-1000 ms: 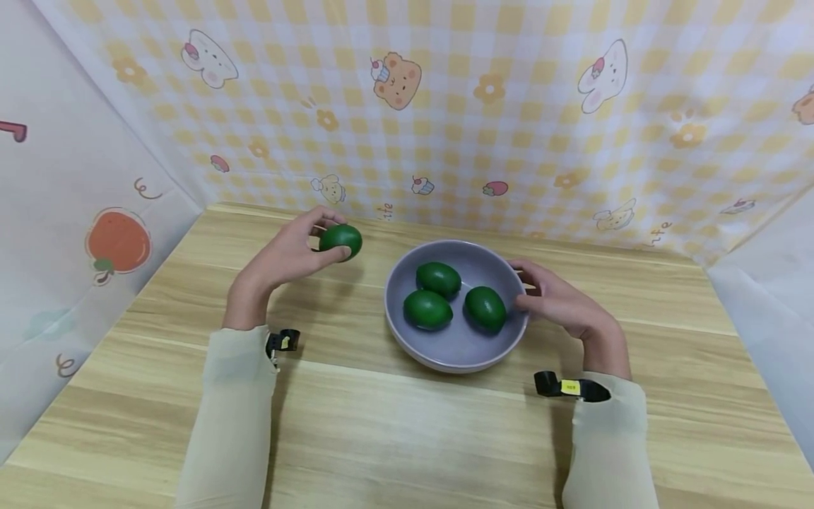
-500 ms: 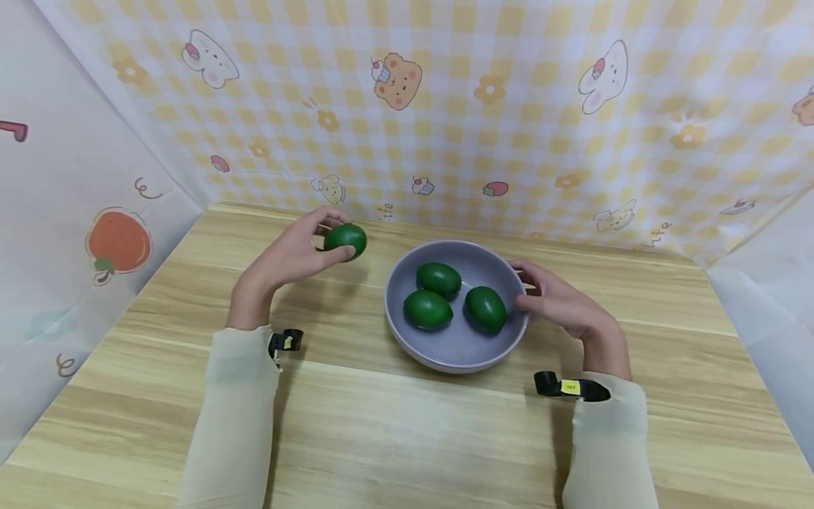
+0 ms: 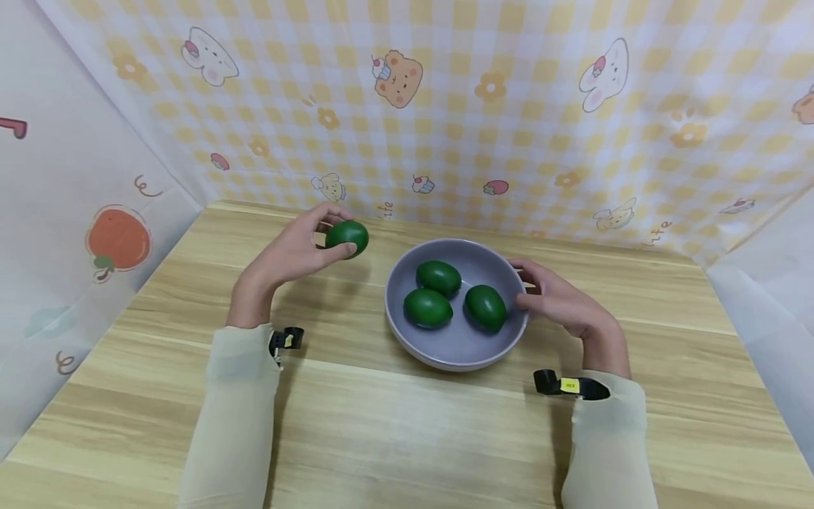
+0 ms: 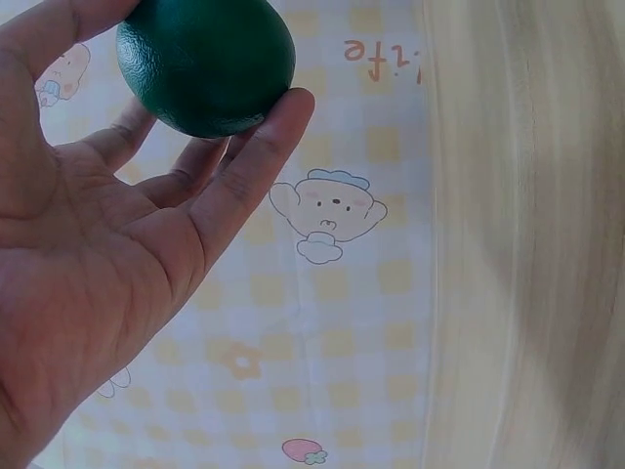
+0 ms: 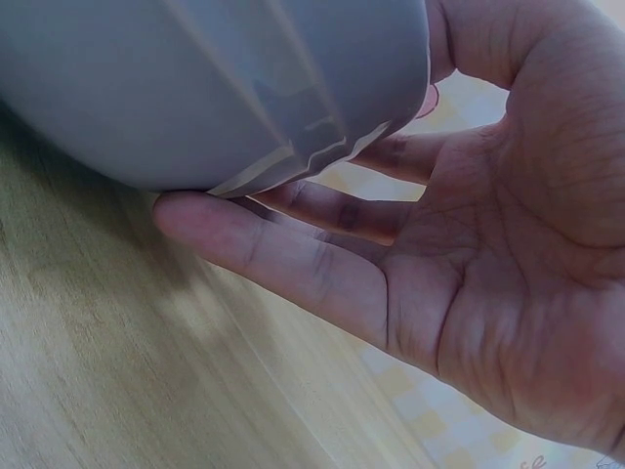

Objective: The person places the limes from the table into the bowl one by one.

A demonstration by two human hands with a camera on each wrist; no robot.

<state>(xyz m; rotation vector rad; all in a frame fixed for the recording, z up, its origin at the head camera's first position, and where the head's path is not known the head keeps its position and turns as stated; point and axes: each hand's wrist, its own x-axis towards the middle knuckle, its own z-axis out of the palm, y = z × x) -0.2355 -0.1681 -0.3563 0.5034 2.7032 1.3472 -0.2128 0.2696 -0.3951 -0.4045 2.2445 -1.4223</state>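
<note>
In the head view, my left hand (image 3: 294,247) holds a dark green lime (image 3: 347,238) between thumb and fingers, above the table to the left of the bowl. Up close in the left wrist view, the lime (image 4: 207,61) has a glossy, finely pebbled skin. A grey-purple bowl (image 3: 454,348) stands on the table with three similar limes (image 3: 428,308) inside. My right hand (image 3: 566,302) grips its right side, thumb at the rim. From the right wrist, the fingers (image 5: 283,259) touch the outer wall of the bowl (image 5: 215,88) low down near the table.
The pale wood-grain table (image 3: 407,431) extends around the bowl. Behind it hangs a yellow checked cloth (image 3: 445,141) with cartoon prints, close to the table's back edge. A white printed sheet (image 3: 57,212) borders the left side.
My left hand has shifted slightly to the right with the lime, mostly in the first half second. The right hand, the bowl and the limes in it stay put.
</note>
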